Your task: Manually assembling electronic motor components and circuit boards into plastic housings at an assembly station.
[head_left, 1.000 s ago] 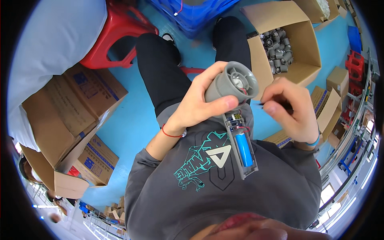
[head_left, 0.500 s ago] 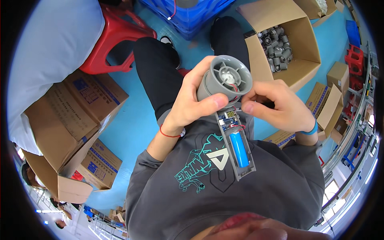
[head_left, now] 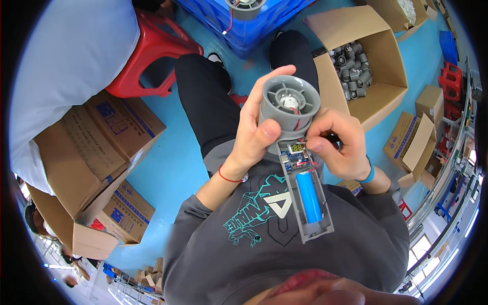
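My left hand (head_left: 254,129) is wrapped round the grey round head (head_left: 284,123) of a handheld fan, thumb on its near side. Ribs and a motor with red wires show inside the head. Below it extends the open handle shell (head_left: 318,235), toward my chest. In the shell sit a small circuit board (head_left: 295,160) with a lit digit display and a blue battery cell (head_left: 309,195). My right hand (head_left: 341,136) is closed, thumb and forefinger pinched beside the wires at the neck. What those fingertips hold is hidden.
A blue crate (head_left: 203,20) stands ahead, with another grey fan part (head_left: 248,9) on it. To the right, an open carton (head_left: 384,96) contains several grey fan parts. A red stool (head_left: 129,84) and a large carton (head_left: 76,142) are on the left, near a person's pale sleeve (head_left: 71,61).
The fan has shifted slightly toward my chest, and its handle shell shows more squarely. My left thumb has drawn back on the head. More of the crate top has come into view.
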`<state>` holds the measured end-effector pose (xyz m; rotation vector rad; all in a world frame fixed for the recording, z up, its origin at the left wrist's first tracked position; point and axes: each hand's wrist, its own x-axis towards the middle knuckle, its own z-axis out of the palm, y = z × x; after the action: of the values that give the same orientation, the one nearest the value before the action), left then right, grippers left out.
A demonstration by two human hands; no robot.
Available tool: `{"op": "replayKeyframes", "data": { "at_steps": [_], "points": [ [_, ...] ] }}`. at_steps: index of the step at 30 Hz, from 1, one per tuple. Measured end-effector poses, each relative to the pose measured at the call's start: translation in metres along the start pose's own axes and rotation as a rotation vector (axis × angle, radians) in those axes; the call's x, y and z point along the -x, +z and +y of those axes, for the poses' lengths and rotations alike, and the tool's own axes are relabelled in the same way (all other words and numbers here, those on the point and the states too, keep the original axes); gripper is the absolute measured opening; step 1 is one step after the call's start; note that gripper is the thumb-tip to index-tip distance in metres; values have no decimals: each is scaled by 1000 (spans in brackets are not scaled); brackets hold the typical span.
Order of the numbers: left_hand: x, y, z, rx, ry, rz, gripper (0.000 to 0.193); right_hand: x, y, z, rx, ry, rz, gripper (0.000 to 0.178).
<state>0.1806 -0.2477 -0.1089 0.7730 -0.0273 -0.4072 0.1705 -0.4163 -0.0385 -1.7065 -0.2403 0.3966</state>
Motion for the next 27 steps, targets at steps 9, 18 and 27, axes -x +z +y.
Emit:
{"op": "replayKeyframes", "data": {
  "at_steps": [9,18,27],
  "points": [
    [2,6,3,39,27,-24,96,4,-6,11,114,-160,-55,29],
    [4,3,-2,-41,-16,-28,93,6,1,25,21,-218,-34,32],
    [1,4,3,-134,57,17,72,2,-14,5,-222,288,-223,17]
  ]
}}
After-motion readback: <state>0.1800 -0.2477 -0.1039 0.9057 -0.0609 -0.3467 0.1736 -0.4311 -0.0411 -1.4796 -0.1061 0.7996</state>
